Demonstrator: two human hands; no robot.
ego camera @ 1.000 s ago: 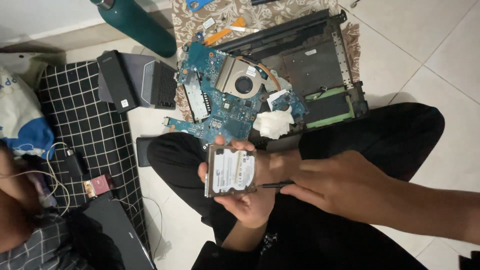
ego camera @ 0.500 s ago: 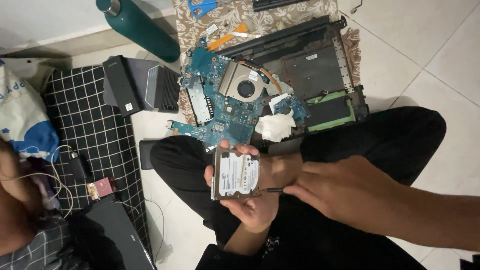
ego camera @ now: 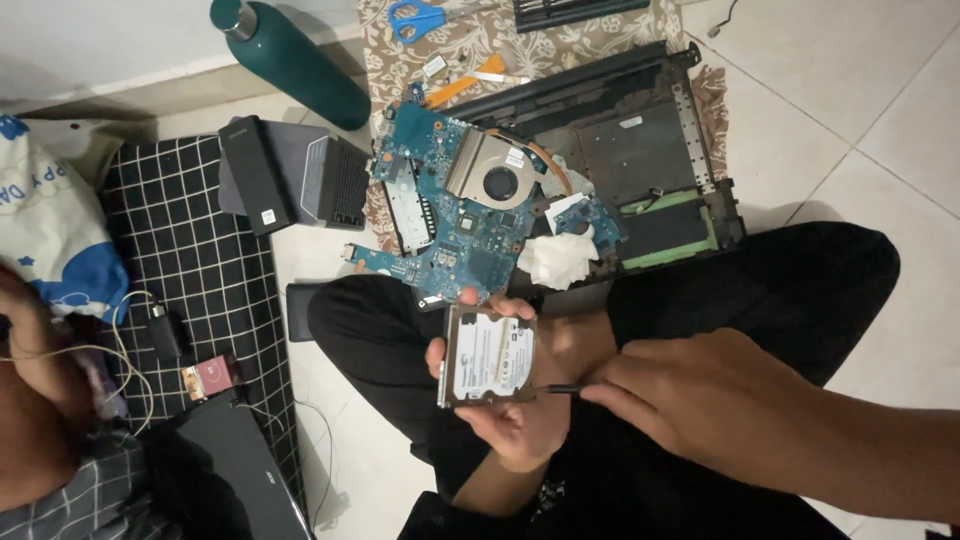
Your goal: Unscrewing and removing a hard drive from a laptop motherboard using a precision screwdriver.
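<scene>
In the head view, the left hand (ego camera: 520,420) gripped a hard drive (ego camera: 488,356) at lower centre of the frame, fingers closed around its edges, label side up. The right hand (ego camera: 715,405) was clamped on a thin dark screwdriver (ego camera: 560,389), its tip touching the drive's right edge. Above them lay a blue motherboard (ego camera: 450,225) beside an open laptop chassis (ego camera: 650,160). A green bottle (ego camera: 290,62) lay at upper left.

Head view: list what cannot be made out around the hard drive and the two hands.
- Screwdriver: tip hidden behind the hard drive edge, handle buried in the right hand.
- Left hand: palm covered by the drive.
- Drive's screws: too small to see.
- Scissors: cut off by the top edge.
</scene>
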